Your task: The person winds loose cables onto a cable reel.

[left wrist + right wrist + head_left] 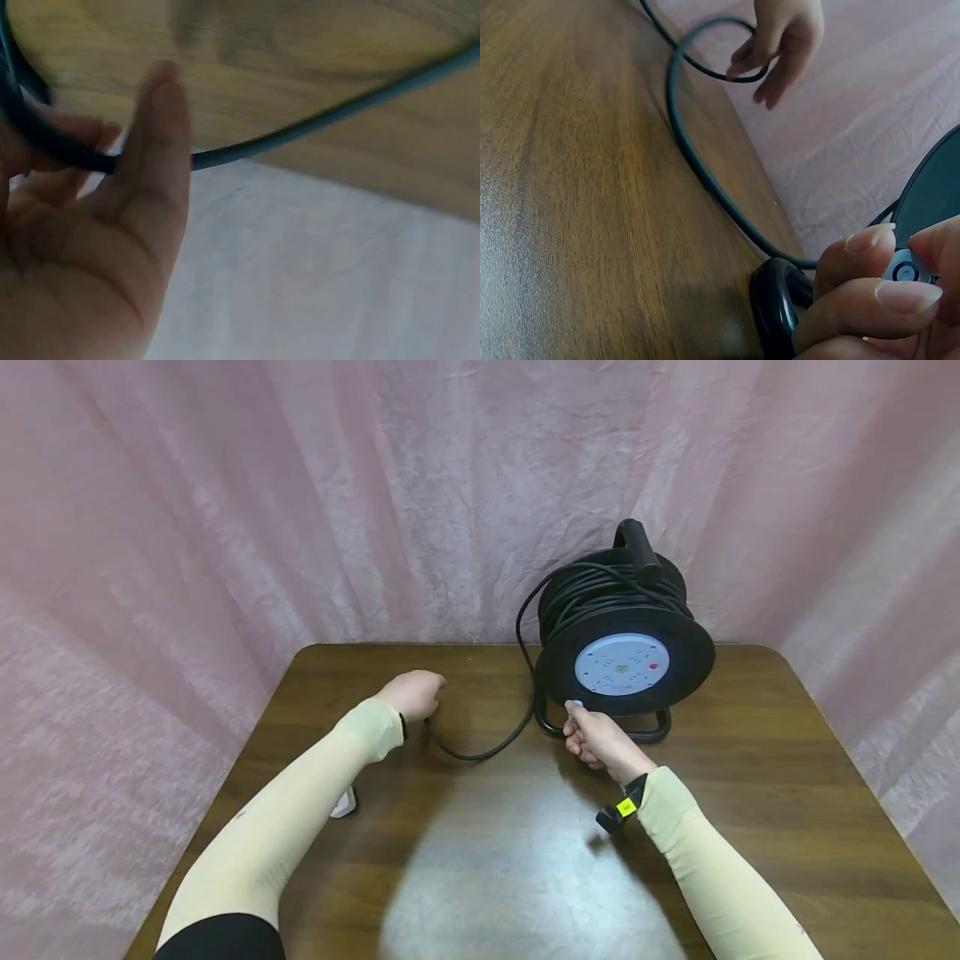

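A black cable reel (626, 618) stands upright at the back right of the table, several turns of cable wound on its drum. My right hand (600, 742) pinches the small light-grey crank knob (906, 273) at the lower edge of the reel's front disc, thumb and fingers curled round it. From the drum, a black cable (480, 758) drops in a loop to the table and runs left to my left hand (412, 695). In the left wrist view that cable (300, 133) passes between the thumb and fingers, which hold it. Its far end is hidden.
A pale blue socket panel (622, 664) with a red button sits in the disc's middle. The reel's tubular foot (652, 731) rests on the wooden table (787, 827). A white item (345, 803) lies partly hidden under my left forearm. Pink curtain (420, 502) hangs behind.
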`<state>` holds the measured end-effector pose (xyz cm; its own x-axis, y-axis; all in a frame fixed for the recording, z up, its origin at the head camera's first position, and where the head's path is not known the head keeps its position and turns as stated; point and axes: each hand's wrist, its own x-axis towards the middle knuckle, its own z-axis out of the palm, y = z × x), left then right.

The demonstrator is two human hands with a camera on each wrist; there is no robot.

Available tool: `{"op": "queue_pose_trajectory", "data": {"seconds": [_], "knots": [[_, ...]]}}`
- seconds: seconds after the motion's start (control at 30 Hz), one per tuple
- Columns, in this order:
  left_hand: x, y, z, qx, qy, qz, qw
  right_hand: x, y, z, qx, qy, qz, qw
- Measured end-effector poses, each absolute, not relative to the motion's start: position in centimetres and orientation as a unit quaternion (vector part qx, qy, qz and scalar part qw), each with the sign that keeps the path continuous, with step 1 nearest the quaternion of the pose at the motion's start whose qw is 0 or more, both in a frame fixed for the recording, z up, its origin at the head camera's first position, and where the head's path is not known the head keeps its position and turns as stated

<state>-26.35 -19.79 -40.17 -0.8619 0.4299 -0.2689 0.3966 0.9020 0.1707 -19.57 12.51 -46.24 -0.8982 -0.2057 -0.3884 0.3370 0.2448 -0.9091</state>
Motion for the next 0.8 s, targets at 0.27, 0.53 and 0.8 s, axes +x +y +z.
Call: {"op": "queue_pose_trajectory", "data": {"seconds": [0.27,0.53,0.8], "knots": [[-24.4,-20.0,-37.9,0.379,0.917,0.124,-0.001,-19.7,12.6,-46.4,0.039,0.762,-0.608,0.219],[-23.4,-20.0,-34.4,0.453,0.848,0.273,-0.035,-19.6,12.8,-46.8,0.04,0.758,-0.614,0.216],[-22.2,-20.3,-31.2,0.471,0.759,0.436,-0.111,-19.6,13.0,-46.7,0.044,0.761,-0.61,0.217]]}}
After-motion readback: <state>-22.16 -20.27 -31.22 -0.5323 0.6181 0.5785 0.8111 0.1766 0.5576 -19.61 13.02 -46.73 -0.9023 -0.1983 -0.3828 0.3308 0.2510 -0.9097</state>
